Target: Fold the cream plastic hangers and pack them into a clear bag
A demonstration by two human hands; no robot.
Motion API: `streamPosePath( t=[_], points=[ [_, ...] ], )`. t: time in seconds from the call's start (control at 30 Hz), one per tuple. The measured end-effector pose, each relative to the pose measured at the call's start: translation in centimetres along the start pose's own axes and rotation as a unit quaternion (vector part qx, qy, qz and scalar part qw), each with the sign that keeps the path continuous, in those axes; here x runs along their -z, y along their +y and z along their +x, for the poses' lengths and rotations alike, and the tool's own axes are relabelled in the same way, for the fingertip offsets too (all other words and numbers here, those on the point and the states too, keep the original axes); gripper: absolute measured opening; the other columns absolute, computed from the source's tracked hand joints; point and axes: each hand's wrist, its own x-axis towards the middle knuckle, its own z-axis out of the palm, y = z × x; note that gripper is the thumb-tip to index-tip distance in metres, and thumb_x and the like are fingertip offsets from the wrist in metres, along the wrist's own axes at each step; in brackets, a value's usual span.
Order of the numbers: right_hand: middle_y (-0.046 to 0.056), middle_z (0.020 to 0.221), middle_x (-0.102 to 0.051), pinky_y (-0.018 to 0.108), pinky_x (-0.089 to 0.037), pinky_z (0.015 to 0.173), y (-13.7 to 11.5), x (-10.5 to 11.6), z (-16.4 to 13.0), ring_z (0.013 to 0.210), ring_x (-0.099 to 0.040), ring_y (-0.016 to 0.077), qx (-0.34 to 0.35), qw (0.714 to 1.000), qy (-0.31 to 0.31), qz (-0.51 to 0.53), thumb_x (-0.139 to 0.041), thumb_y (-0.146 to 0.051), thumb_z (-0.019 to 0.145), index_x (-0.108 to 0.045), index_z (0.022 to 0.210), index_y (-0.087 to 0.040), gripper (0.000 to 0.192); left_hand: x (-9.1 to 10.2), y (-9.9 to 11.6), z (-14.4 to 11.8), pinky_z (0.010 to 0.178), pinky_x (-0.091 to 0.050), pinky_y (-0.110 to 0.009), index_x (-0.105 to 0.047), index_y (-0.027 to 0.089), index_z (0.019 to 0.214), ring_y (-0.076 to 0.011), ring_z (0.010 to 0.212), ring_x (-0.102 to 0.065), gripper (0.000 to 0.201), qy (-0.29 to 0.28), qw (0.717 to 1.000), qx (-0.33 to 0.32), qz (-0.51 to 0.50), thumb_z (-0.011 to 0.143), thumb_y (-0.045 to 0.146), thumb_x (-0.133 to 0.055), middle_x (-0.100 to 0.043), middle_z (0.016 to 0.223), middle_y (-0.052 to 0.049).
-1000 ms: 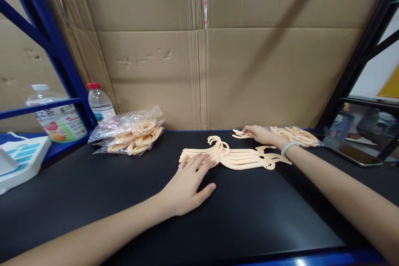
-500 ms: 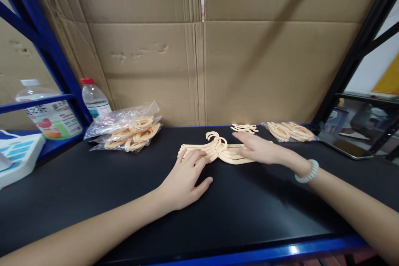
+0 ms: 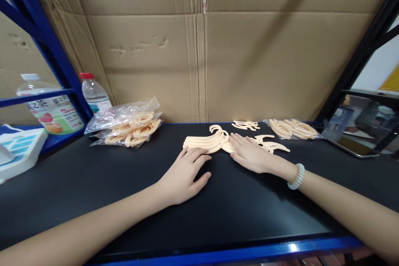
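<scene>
A stack of several small peach plastic hangers (image 3: pixel 204 142) lies flat on the black shelf top (image 3: pixel 93 183), hooks pointing away from me. My left hand (image 3: pixel 183 174) rests palm down with its fingertips touching the stack's left ends. My right hand (image 3: pixel 251 154), with a pale bead bracelet on the wrist, lies flat over the right half of the stack. Neither hand grips anything. A loose hanger or two (image 3: pixel 245 125) lies just behind the stack.
A clear bag of peach hangers (image 3: pixel 129 126) sits at the back left, another bag of hangers (image 3: pixel 291 129) at the back right. Two bottles (image 3: pixel 93 93) and a white box (image 3: pixel 18 151) stand at the left. A tablet (image 3: pixel 358 126) leans at the right. Cardboard (image 3: pixel 199 50) walls the back.
My right hand came back from the hangers at the back right and settled flat on the right half of the stack. My left hand stayed in place. The view tilted down.
</scene>
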Motion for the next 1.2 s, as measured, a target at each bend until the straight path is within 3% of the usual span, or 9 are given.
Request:
streamPosePath(
  t=[0.23,0.47,1.2],
  points=[
    [0.02,0.152,-0.023,0.053,-0.022,0.112,0.7,0.4,0.3,0.141,-0.02,0.0318,-0.025,0.999,-0.024,-0.018,-0.024,-0.035,0.092,-0.025,0.146,-0.001,0.064,-0.1,-0.4,0.1,0.112,-0.026,-0.053,-0.047,0.021,0.133,-0.0287,0.139,-0.029,0.042,-0.064,0.998,0.016,-0.007,0.094,0.035,-0.041,-0.038,0.148,-0.011],
    [0.021,0.15,-0.029,0.057,-0.027,0.108,1.1,0.0,0.4,0.139,-0.026,0.0338,-0.003,1.0,0.012,-0.009,-0.028,-0.034,0.091,-0.032,0.144,-0.005,0.061,0.0,-0.3,0.0,0.111,-0.027,-0.055,-0.049,0.022,0.131,-0.0297,0.138,-0.03,0.04,-0.057,0.998,0.011,-0.012,0.094,0.034,-0.041,-0.04,0.147,-0.012],
    [0.019,0.149,-0.031,0.054,-0.028,0.109,1.2,-0.5,0.4,0.138,-0.028,0.0323,-0.01,0.999,0.03,-0.023,-0.028,-0.036,0.092,-0.031,0.146,-0.009,0.06,0.0,-0.2,0.1,0.11,-0.026,-0.056,-0.051,0.023,0.129,-0.0302,0.137,-0.033,0.037,-0.05,0.999,0.006,-0.014,0.094,0.032,-0.042,-0.042,0.145,-0.011]
  ],
)
